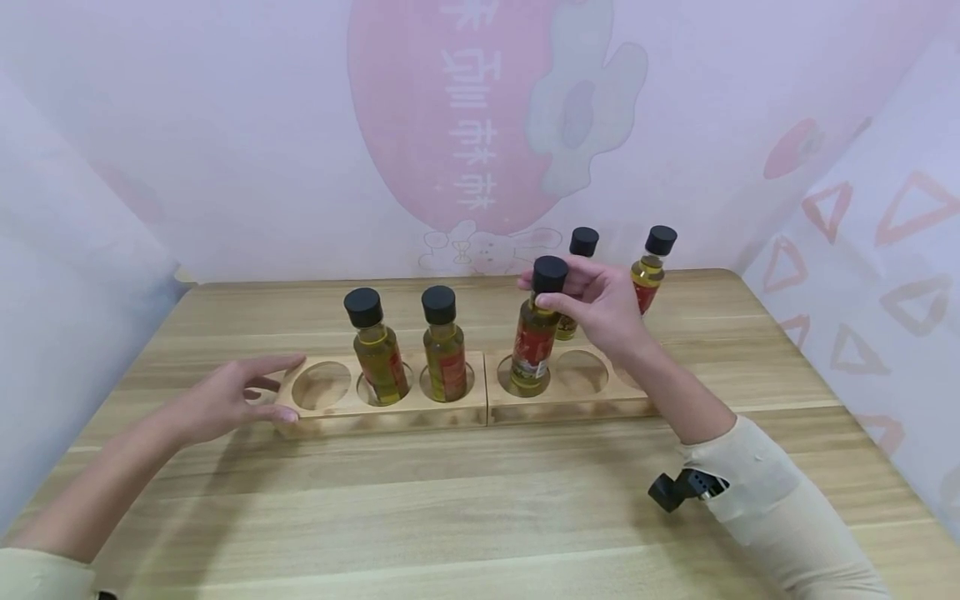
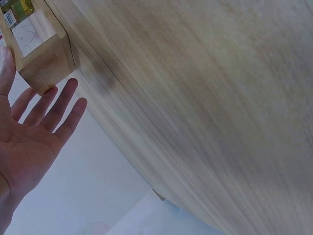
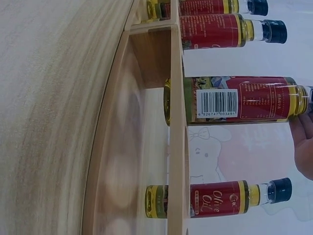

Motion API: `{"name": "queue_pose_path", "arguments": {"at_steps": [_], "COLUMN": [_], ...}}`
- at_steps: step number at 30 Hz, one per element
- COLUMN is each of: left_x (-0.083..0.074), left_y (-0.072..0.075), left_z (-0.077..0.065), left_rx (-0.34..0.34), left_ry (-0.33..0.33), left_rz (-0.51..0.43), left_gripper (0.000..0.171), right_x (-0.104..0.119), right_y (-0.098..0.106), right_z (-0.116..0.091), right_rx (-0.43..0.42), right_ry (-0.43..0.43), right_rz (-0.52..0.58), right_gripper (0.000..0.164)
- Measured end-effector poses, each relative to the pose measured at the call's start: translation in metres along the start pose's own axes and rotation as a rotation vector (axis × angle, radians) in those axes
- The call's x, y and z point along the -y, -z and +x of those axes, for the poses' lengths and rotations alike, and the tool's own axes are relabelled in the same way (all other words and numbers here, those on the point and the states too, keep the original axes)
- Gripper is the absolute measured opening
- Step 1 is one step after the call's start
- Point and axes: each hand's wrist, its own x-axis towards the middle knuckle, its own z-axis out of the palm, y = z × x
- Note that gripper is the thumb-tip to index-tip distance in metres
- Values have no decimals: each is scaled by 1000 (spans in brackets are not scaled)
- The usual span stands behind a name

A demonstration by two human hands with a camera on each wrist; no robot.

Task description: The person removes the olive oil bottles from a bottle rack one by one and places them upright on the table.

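Observation:
My right hand (image 1: 603, 304) pinches the neck of an olive oil bottle (image 1: 534, 346), with a red label and black cap, between thumb and fingers. Its base sits in the left hole of the right wooden rack (image 1: 577, 410); in the right wrist view it shows just below the rack's top board. At the left wooden rack (image 1: 390, 422), my left hand (image 1: 217, 400) touches the end with thumb and fingers extended. That rack's leftmost hole (image 1: 321, 385) is bare. An oil bottle (image 1: 381, 362) and a second oil bottle (image 1: 445, 358) stand in its other holes.
Behind the right rack stand an oil bottle (image 1: 583, 242), partly covered by my right hand, and another oil bottle (image 1: 648, 275). The two racks meet end to end on a wooden table (image 1: 450, 517). A printed wall covering (image 1: 262, 150) rises behind the table.

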Motion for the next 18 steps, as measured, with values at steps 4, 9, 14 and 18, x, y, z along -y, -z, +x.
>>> {"name": "queue_pose_path", "arguments": {"at_steps": [4,9,14,18], "left_x": [0,-1,-2,-1], "left_y": [0,0,0,0], "left_z": [-1,-1,-2,-1], "left_rx": [1,-2,-3,-2], "left_ry": [0,-5,3,2], "left_rz": [1,4,4,4], "left_gripper": [81,80,80,80], "right_x": [1,3,5,6], "right_y": [1,3,4,4], "right_z": [1,3,7,8], "right_rx": [-18,-31,-48,-73], "right_ry": [1,7,32,41], "right_rz": [3,-8,2,20], "right_gripper": [37,36,33,32]}}
